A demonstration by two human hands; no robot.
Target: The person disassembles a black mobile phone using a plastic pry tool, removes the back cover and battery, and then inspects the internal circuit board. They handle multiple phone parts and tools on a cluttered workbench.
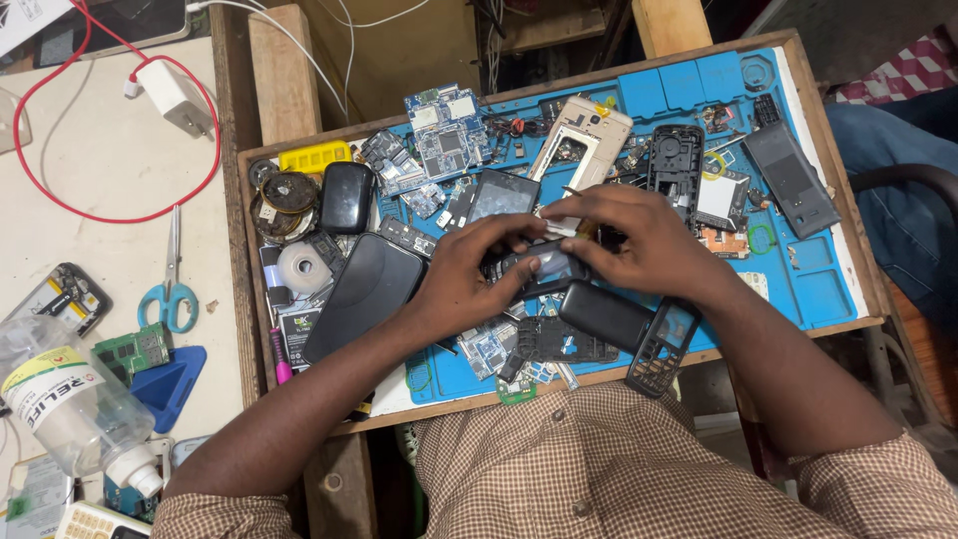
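Seemingly mid-job, both hands close on one small dark handset with a pale screen (pixel 544 268) over the blue rubber work mat (pixel 818 289) on the wooden desk tray (pixel 818 95): the left hand (pixel 464 274) curls round its left end, the right hand (pixel 639 240) pinches its top edge. Judging by the head view, it is partly stripped, with a loose black keypad frame (pixel 661 347), a black back cover (pixel 604 315) and green circuit boards (pixel 439 135) lying about, and nothing looks reassembled yet.
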